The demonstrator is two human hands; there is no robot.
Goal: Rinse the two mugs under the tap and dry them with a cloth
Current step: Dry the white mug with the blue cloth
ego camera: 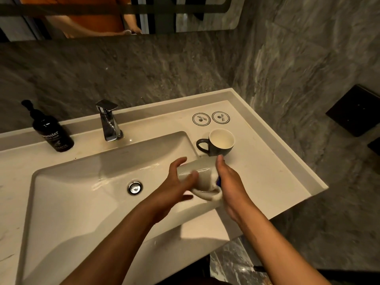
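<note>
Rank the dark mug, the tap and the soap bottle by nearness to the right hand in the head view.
From the right hand:
1. Dark mug, on the counter just beyond its fingertips.
2. Tap, behind the basin, further left.
3. Soap bottle, far left by the wall.

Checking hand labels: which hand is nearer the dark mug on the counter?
Right. The right hand has its fingertips just below the dark mug, almost touching. The left hand sits further left over the basin, holding the white mug.

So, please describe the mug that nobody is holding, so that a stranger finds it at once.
Start at the white basin and go to the counter right of it. The dark mug stands upright there, below two round printed coasters. Unlike the pale mug held sideways, it is dark outside, white inside.
</note>
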